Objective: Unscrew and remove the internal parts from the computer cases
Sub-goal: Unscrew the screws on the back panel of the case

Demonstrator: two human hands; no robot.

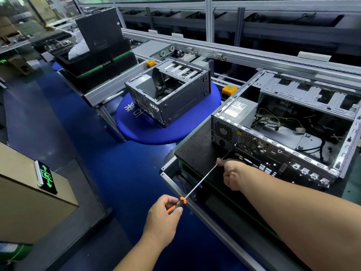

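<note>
An open grey computer case (289,137) lies on a black mat (197,147) at the right, its rear panel facing me, with a power supply (238,111) and loose cables (277,122) inside. My left hand (164,216) grips the orange-and-black handle of a long screwdriver (201,181). The shaft runs up and right to the case's rear panel, near the fan grille (250,144). My right hand (232,173) pinches the shaft close to the tip, fingers curled. A second, mostly gutted case (170,94) stands on a round blue table (148,130) beyond.
A conveyor line (234,55) with aluminium rails runs behind both cases. Stacked black bins (97,63) sit at the back left. A cardboard box (25,200) with a green-lit sign (46,177) stands at the left. Blue floor (121,173) lies between them.
</note>
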